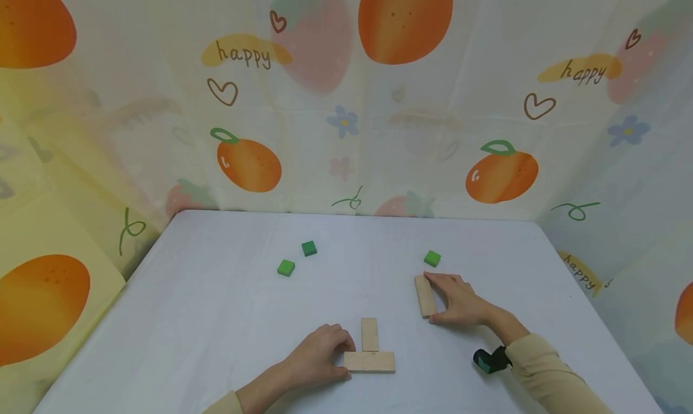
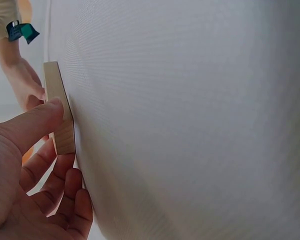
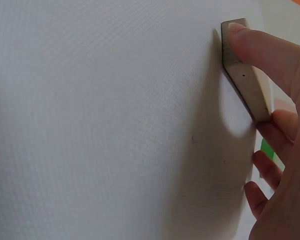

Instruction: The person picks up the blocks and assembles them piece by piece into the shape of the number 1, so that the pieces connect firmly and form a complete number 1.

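Note:
My left hand (image 1: 320,355) grips the left end of a plain wooden block (image 1: 373,362) lying crosswise on the table. In the left wrist view, the thumb (image 2: 42,120) presses one side of that block while the fingers curl at its end. A second wooden block (image 1: 369,334) lies lengthwise just beyond it, the pair forming an upside-down T. Farther right, my right hand (image 1: 460,301) pinches another wooden block (image 1: 425,296) by its two short ends. The right wrist view has the thumb (image 3: 250,45) on the near end of this block (image 3: 245,82), forefinger at the far end.
Beyond the right hand lies a light green block (image 1: 432,258). A bright green block (image 1: 286,268) and a darker green block (image 1: 309,248) lie at the back left of the white table (image 1: 216,318). A fruit-patterned cloth (image 1: 379,113) hangs behind. The right wrist wears a dark camera (image 1: 491,360).

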`<state>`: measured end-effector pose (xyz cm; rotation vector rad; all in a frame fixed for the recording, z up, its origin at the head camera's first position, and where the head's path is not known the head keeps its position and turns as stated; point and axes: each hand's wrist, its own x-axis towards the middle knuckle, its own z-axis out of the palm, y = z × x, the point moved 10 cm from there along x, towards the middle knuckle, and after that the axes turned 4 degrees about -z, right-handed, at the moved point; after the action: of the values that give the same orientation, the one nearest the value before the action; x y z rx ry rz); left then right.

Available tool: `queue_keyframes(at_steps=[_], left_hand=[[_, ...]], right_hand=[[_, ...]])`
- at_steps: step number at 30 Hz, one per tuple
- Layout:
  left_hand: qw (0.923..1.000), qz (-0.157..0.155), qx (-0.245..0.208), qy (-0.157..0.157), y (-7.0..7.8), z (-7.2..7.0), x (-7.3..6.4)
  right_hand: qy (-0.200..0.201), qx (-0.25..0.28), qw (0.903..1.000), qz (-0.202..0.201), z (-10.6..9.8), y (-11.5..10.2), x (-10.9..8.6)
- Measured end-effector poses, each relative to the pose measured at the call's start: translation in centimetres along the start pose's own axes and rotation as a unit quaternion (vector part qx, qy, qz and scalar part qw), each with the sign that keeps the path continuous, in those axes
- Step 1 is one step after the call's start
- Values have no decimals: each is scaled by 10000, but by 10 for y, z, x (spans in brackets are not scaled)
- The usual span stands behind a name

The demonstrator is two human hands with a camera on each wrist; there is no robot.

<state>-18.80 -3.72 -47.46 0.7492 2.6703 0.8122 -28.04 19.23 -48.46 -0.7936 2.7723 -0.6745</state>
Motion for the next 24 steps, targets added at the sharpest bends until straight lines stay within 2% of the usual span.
queue_keyframes(at_steps=[12, 24], left_hand=[[10000, 30, -11, -1, 1, -1, 0], [10000, 33, -1, 11, 1, -1, -1]], right_hand=[[335, -16, 9994, 9, -2, -1, 3], [557, 2, 9983, -162, -10, -9, 9]])
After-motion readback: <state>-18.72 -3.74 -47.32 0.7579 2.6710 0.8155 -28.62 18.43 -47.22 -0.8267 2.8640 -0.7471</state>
